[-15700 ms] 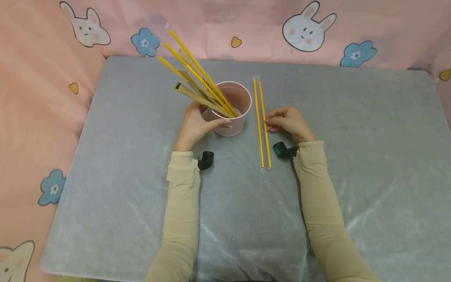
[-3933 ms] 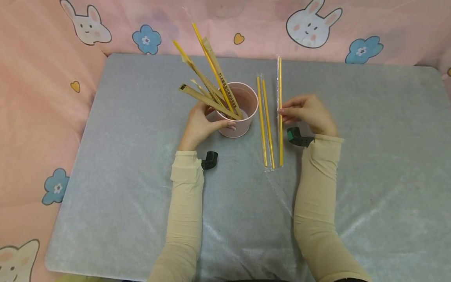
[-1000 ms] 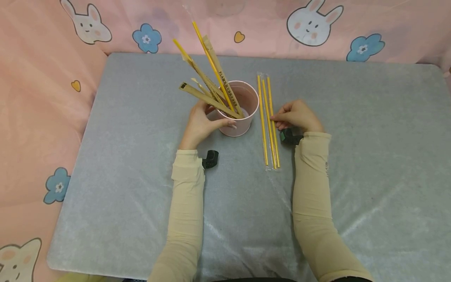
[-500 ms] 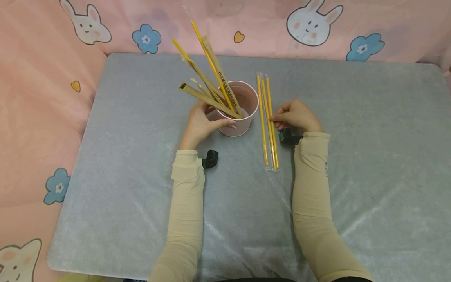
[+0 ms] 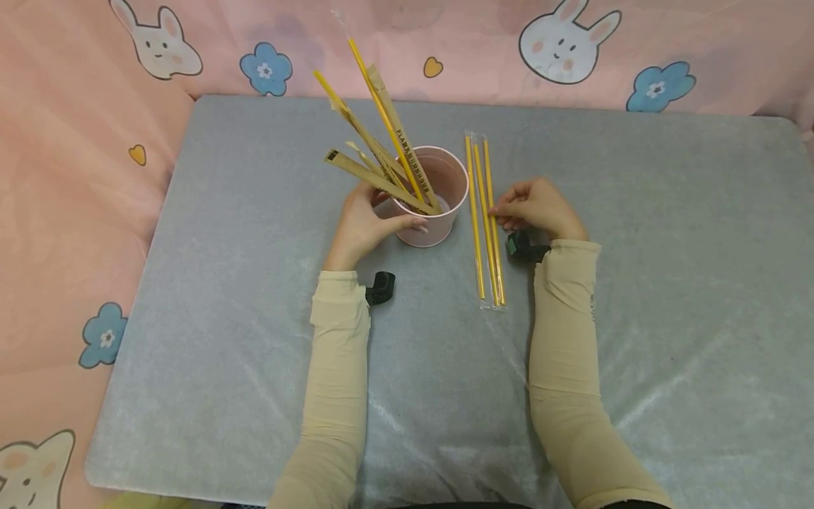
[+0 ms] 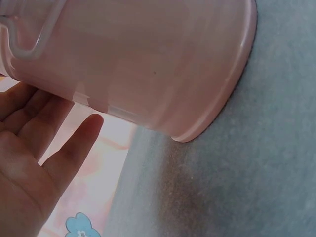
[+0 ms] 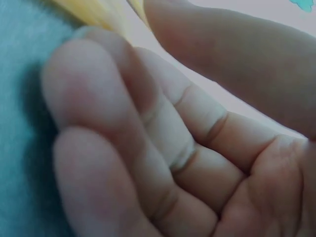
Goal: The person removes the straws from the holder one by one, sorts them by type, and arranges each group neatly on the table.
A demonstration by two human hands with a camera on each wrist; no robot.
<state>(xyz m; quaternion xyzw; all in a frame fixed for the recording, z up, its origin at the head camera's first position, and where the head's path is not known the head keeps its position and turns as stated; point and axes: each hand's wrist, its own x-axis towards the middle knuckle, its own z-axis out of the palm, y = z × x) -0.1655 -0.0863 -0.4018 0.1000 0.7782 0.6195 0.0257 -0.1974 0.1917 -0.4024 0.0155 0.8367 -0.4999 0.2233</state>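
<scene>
L hand (image 5: 361, 225) wraps the pink cup (image 5: 429, 198), fingers and thumb curled round its wall; the wrist view shows the cup (image 6: 148, 64) standing flat on the grey table (image 5: 636, 283). Five or so straws (image 5: 375, 152), some yellow, some in paper sleeves, lean out of the cup to the upper left.

R hand (image 5: 539, 210) sits just right of three yellow straws (image 5: 486, 219) lying side by side on the table, right of the cup. Its fingers are curled, tips touching the rightmost straw about mid-length. The wrist view is too close and blurred to say whether it pinches or only nudges.

Step in hand looks like squaring up the row. To do it well:
- keep the L grip firm so the cup doesn't tip under the leaning load
- push w/ fingertips from the side, lightly; wrapped straws are likely to roll and slide
- press near the middle so ends stay level w/ the other two
- lift the R hand straight up, not across the row.
</scene>
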